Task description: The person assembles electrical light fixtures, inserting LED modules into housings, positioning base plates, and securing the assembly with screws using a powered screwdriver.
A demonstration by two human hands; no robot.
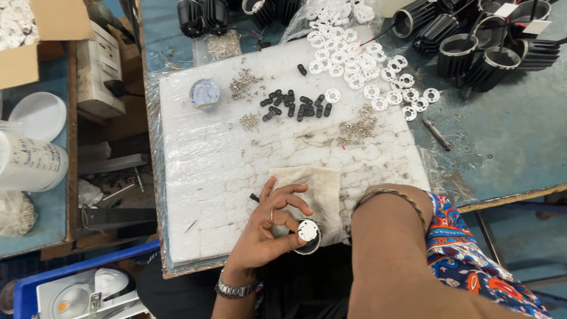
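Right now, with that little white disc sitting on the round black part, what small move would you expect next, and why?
Probably a reach to the loose screws up the white foam board. The left hand pins the white disc on the black housing with its fingertips, and no fastener shows in it. The right hand is hidden behind the forearm.

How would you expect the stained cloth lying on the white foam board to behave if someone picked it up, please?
The stained cloth looks thin and creased, so it would probably hang limp. It seems light, lying flat on the foam board. Its far end near the left hand runs under the forearm, so it might drag.
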